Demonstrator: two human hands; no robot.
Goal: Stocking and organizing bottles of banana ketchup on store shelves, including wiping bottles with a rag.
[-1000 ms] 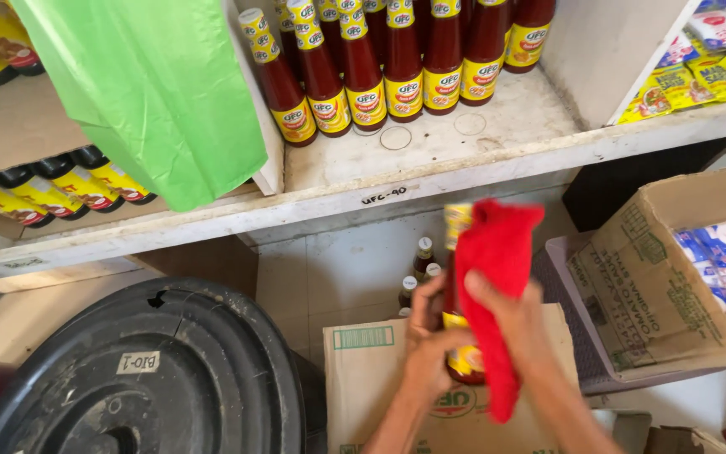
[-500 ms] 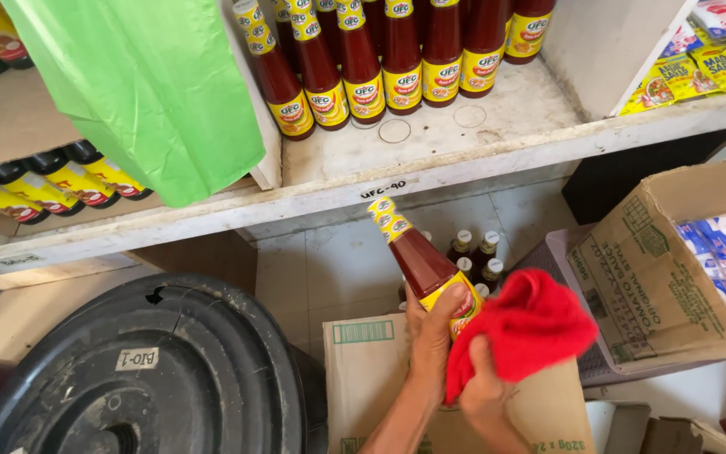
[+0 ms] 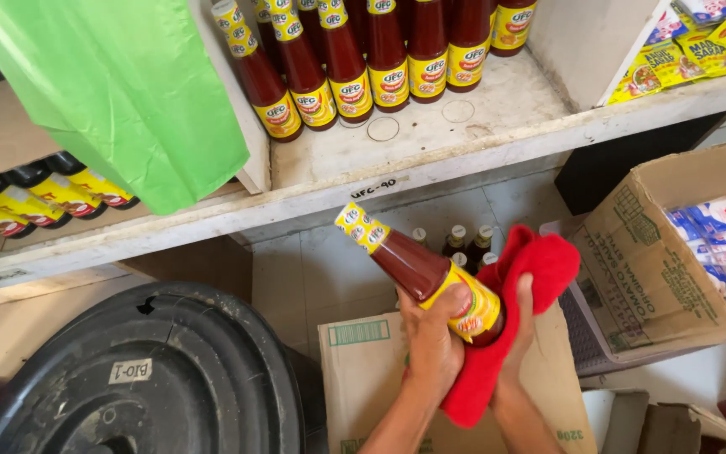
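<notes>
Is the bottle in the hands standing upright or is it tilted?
Tilted: the bottle leans, its cap pointing up-left toward the shelf.

shelf bottles | green bag | black lid | sachet carton

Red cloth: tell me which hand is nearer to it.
Right. The right hand grips the red cloth under the bottle's base; the left hand holds the sauce bottle beside it.

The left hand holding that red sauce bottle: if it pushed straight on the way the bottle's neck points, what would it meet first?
Probably the front edge of the white shelf, just past the bottle cap held by the left hand. Depth is unclear, so it might pass underneath.
</notes>
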